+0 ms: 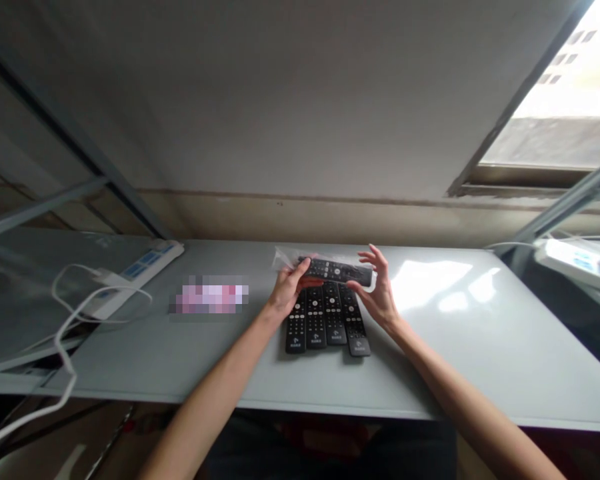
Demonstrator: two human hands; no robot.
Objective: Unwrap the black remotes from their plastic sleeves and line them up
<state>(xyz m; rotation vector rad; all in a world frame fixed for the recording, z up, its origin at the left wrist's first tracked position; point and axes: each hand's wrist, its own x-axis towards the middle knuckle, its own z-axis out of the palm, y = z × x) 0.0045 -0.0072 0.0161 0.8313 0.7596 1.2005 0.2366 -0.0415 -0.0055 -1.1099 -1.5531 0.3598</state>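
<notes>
The person's left hand (284, 292) is clamping one end of a black remote (320, 269) in a clear plastic sleeve (283, 259), thumb on top, above four more remotes (316, 320) lying side by side on the grey table (430, 373). The right hand (384, 297) is curving thumb and fingers around the other end, though whether they are pressing on it cannot be told. If the left pinch is bearing mostly on slick film, the remote could slide inside and drop, knocking the row askew.
</notes>
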